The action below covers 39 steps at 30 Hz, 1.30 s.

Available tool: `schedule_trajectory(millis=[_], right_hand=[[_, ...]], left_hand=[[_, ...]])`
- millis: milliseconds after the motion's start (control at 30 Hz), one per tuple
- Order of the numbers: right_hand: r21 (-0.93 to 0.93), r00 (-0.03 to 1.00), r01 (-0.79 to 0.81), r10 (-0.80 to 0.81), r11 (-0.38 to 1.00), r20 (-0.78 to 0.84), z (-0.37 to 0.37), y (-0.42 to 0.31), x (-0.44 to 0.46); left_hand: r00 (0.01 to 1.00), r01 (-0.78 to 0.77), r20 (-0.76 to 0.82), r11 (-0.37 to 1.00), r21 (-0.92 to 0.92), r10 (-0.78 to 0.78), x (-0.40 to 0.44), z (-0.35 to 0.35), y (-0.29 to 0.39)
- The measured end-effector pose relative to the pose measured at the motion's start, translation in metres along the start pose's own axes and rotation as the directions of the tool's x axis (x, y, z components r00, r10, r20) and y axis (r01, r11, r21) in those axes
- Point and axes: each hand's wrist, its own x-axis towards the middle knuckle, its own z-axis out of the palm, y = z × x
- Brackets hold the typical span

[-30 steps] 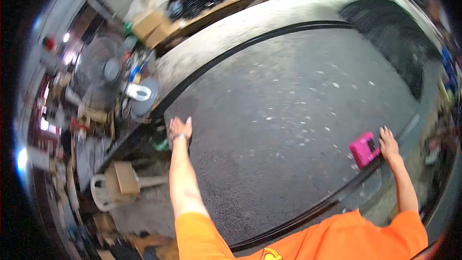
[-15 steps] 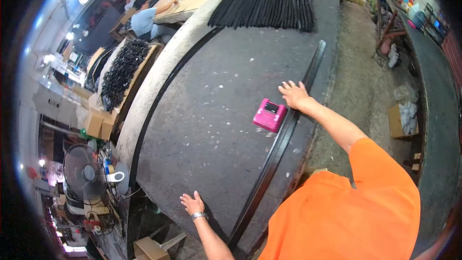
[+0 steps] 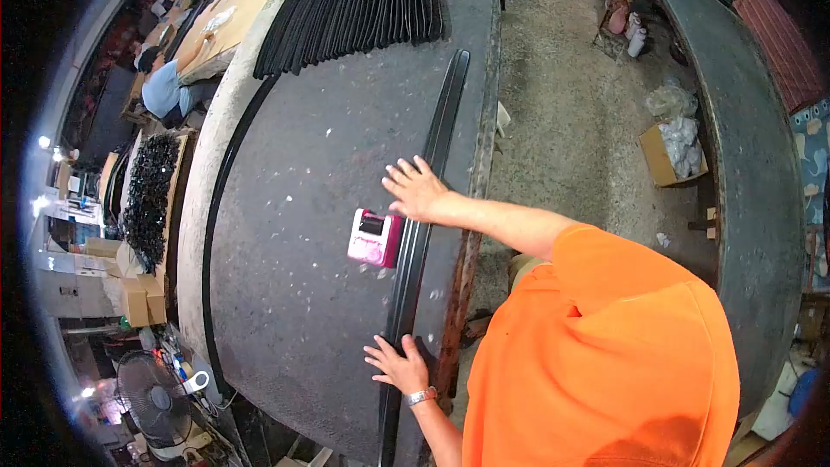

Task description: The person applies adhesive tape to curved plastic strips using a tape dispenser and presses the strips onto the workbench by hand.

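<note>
A long black strip (image 3: pixel 405 294) lies along the near side of the dark tabletop (image 3: pixel 285 311). My left hand (image 3: pixel 400 367), with a metal-band watch on its wrist, rests open on the strip's lower part, fingers spread. Farther up, my right hand (image 3: pixel 421 190) lies flat across the same strip, its fingers apart and reaching past the edge. Between the hands, beside the strip, sits a small pink and white box-shaped object (image 3: pixel 372 246) with a black part in its top. Neither hand grips anything.
Many black strips (image 3: pixel 354 13) lie side by side at the table's far end. One more strip (image 3: pixel 218 207) runs along the opposite edge. A fan (image 3: pixel 156 398) stands at lower left. A person in light blue (image 3: pixel 162 91) works at another table. Beyond the aisle is a carton (image 3: pixel 666 160).
My left hand has come from the tabletop's open surface onto the strip. My right hand stays on the strip. The view has shifted, moving the table leftward.
</note>
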Motion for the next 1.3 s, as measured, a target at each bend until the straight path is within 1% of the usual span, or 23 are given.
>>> schedule_trajectory(millis=[33, 67, 100, 167, 233, 267, 333, 400, 433, 467, 533, 567, 633, 800, 833, 900, 967, 1033, 1100, 1167, 1233, 1267, 1300], right_hand=[[0.025, 1.0, 0.026, -0.026, 0.999, 0.001, -0.004, 0.004, -0.004], [0.045, 0.995, 0.085, -0.087, 0.995, 0.043, -0.01, 0.013, -0.006], [0.055, 0.986, 0.166, -0.166, 0.985, 0.001, -0.007, 0.025, -0.008], [0.124, 0.967, 0.253, -0.245, 0.959, -0.075, -0.017, 0.062, -0.01], [0.015, 0.965, 0.221, -0.217, 0.975, -0.144, -0.02, 0.099, 0.003], [0.022, 0.967, 0.187, -0.18, 0.982, -0.18, -0.018, 0.12, 0.013], [-0.028, 0.989, 0.107, -0.11, 0.994, -0.099, -0.031, 0.161, 0.036], [-0.096, 0.972, 0.119, -0.136, 0.988, -0.193, -0.048, 0.203, 0.052], [-0.17, 0.981, 0.094, -0.121, 0.981, -0.153, -0.063, 0.218, 0.06], [-0.204, 0.98, 0.062, -0.099, 0.977, -0.173, -0.069, 0.234, 0.065], [-0.216, 0.989, -0.068, 0.038, 0.974, -0.141, -0.058, 0.272, 0.09], [-0.159, 0.979, -0.133, 0.105, 0.978, -0.173, -0.051, 0.29, 0.099], [-0.161, 0.968, -0.196, 0.164, 0.967, -0.19, -0.042, 0.314, 0.11], [-0.123, 0.922, -0.21, 0.155, 0.97, -0.354, -0.03, 0.301, 0.094], [-0.122, 0.929, -0.211, 0.16, 0.97, -0.333, -0.028, 0.285, 0.083], [-0.12, 0.96, -0.113, 0.077, 0.986, -0.268, -0.027, 0.243, 0.045], [-0.131, 0.969, 0.05, -0.08, 0.99, -0.233, -0.02, 0.199, 0.004], [-0.085, 0.968, 0.147, -0.161, 0.985, -0.191, -0.012, 0.157, -0.032], [-0.063, 0.975, 0.184, -0.19, 0.981, -0.112, -0.017, 0.124, -0.058], [-0.047, 0.963, 0.223, -0.228, 0.974, -0.143, -0.021, 0.104, -0.069], [-0.016, 0.96, 0.244, -0.244, 0.97, -0.137, -0.027, 0.098, -0.07], [-0.025, 0.954, 0.259, -0.26, 0.966, -0.148, -0.03, 0.102, -0.068], [-0.077, 0.957, 0.257, -0.265, 0.963, -0.119, -0.036, 0.108, -0.065]], left_hand=[[0.993, -0.014, -0.116, 0.997, 0.08, 0.023, -0.004, 0.02, 0.01], [0.99, 0.001, -0.138, 0.992, 0.13, 0.017, -0.001, 0.031, 0.014], [0.987, 0.019, -0.16, 0.983, 0.181, 0.01, 0.001, 0.036, 0.014], [0.989, 0.05, -0.144, 0.982, 0.183, -0.024, 0.001, 0.032, 0.018], [0.988, 0.013, -0.152, 0.986, 0.163, 0.012, 0.003, 0.035, 0.012], [0.991, 0.029, -0.137, 0.989, 0.147, -0.008, 0.003, 0.034, 0.011], [0.992, 0.016, -0.123, 0.991, 0.133, 0.001, 0.007, 0.034, 0.008], [0.993, 0.014, -0.122, 0.993, 0.12, 0.0, 0.007, 0.032, 0.007], [0.992, 0.017, -0.125, 0.993, 0.117, -0.002, 0.007, 0.031, 0.011], [0.992, 0.014, -0.124, 0.995, 0.096, -0.002, 0.006, 0.031, 0.012], [0.992, 0.011, -0.124, 0.996, 0.085, 0.0, 0.008, 0.034, 0.004], [0.992, 0.01, -0.129, 0.996, 0.09, 0.002, 0.009, 0.037, 0.001], [0.992, 0.029, -0.127, 0.995, 0.098, -0.016, 0.009, 0.037, 0.001], [0.986, 0.036, -0.167, 0.993, 0.11, -0.017, 0.008, 0.041, 0.002], [0.984, 0.039, -0.176, 0.993, 0.115, -0.018, 0.007, 0.04, 0.004], [0.981, 0.04, -0.191, 0.992, 0.123, -0.016, 0.006, 0.042, 0.006], [0.969, 0.024, -0.247, 0.99, 0.136, 0.01, 0.006, 0.046, 0.006], [0.955, 0.003, -0.296, 0.992, 0.126, 0.034, 0.003, 0.046, 0.01], [0.954, -0.007, -0.296, 0.991, 0.13, 0.046, 0.0, 0.047, 0.01], [0.954, -0.007, -0.297, 0.991, 0.133, 0.046, -0.001, 0.048, 0.017], [0.951, -0.011, -0.306, 0.995, 0.104, 0.043, -0.003, 0.052, 0.029], [0.952, -0.009, -0.302, 0.995, 0.096, 0.038, -0.005, 0.057, 0.031], [0.955, -0.004, -0.295, 0.995, 0.096, 0.032, -0.009, 0.058, 0.035]])
